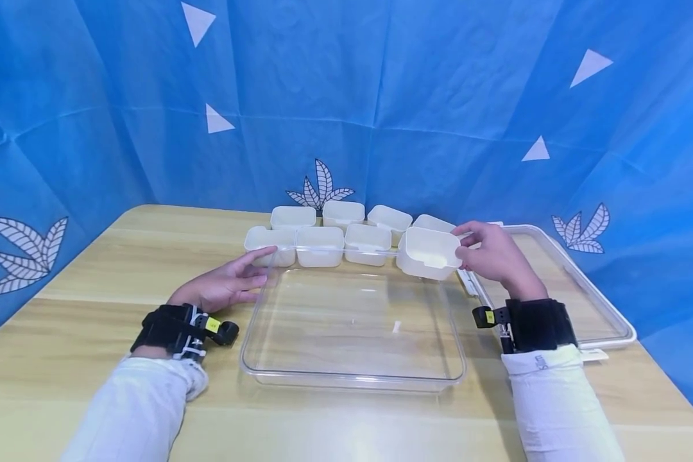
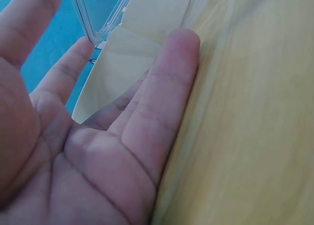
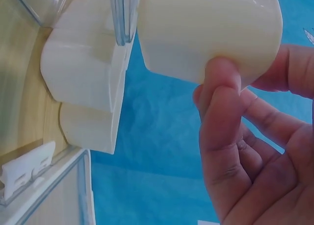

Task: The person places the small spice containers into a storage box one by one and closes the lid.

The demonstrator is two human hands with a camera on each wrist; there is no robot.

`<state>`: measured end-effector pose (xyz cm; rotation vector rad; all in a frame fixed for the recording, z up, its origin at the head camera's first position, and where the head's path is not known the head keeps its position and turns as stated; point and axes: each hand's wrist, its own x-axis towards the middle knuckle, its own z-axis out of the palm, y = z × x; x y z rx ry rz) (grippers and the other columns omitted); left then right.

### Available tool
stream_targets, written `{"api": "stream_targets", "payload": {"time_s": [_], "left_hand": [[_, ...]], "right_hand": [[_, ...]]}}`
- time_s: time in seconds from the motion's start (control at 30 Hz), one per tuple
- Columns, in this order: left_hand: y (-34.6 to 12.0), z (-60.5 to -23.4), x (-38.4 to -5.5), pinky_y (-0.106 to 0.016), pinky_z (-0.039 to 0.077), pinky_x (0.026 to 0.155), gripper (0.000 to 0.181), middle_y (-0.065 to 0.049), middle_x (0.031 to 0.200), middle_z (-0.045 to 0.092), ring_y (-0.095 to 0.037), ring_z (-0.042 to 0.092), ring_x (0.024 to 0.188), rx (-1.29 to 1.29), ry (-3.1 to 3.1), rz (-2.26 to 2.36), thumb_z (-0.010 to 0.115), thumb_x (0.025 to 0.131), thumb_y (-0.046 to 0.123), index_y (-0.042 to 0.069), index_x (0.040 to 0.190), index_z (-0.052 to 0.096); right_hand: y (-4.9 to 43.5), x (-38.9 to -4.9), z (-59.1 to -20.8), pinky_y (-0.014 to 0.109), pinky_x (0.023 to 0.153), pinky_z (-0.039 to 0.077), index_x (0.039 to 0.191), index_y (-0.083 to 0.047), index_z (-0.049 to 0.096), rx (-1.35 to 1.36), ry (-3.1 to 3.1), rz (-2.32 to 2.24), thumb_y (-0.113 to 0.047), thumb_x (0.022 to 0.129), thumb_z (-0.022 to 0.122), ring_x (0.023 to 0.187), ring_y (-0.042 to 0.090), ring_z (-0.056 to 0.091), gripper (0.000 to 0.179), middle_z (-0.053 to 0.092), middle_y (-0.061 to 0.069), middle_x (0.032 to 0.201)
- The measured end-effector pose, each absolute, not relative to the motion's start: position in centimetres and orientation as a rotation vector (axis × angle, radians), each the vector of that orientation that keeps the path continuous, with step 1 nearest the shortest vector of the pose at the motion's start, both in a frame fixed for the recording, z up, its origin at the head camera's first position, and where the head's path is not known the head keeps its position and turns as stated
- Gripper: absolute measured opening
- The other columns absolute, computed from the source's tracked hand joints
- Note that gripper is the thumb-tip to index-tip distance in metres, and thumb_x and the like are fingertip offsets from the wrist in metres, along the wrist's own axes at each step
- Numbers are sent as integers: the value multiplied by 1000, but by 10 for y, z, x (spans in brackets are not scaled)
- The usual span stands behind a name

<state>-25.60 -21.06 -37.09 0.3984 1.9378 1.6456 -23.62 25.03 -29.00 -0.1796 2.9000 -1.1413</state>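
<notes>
My right hand [image 1: 493, 256] pinches the edge of a small white translucent container [image 1: 430, 253] between thumb and fingers. It is held up over the far right corner of a large clear plastic box [image 1: 355, 380]. In the right wrist view the thumb and fingers grip the same container [image 3: 206, 34] at one end. By the box's far left corner is my left hand [image 1: 222, 285], its fingers extended. One finger [image 2: 73, 63] reaches the box's rim in the left wrist view; another lies along the tabletop.
Several similar white containers [image 1: 320, 247] stand in two rows behind the box. To the right lies a clear lid [image 1: 603, 298] with white clips [image 1: 468, 282]. A small white scrap [image 1: 396, 326] shows in the box area. A blue curtain [image 1: 381, 96] hangs behind the wooden table [image 1: 92, 359].
</notes>
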Motion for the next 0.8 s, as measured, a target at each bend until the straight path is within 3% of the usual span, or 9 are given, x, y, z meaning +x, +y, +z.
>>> {"api": "stream_targets", "payload": {"time_s": [0.17, 0.53, 0.8], "left_hand": [[-209, -371, -259, -56, 23, 111, 71, -27, 156, 5, -45, 11, 142, 436, 1947, 1629, 50, 102, 17, 19, 157, 5], [-212, -373, -259, -53, 29, 109, 71, -26, 156, 0, -46, 7, 141, 477, 1947, 1603, 49, 103, 20, 20, 157, 3], [-210, -371, -256, -49, 33, 108, 74, -27, 155, 5, -45, 13, 141, 452, 1937, 1619, 52, 102, 19, 18, 157, 3]], "right_hand": [[248, -238, -291, 32, 68, 51, 128, -1, 55, -179, 2898, -1150, -8, 90, 54, 74, 24, 66, 38, 61, 23, 112], [239, -245, -301, 32, 64, 52, 123, 0, 58, -218, 2914, -1141, -4, 87, 55, 73, 31, 68, 37, 64, 22, 105], [238, -247, -307, 31, 63, 52, 120, 2, 60, -238, 2906, -1151, -2, 85, 55, 71, 31, 68, 36, 64, 23, 102]]}}
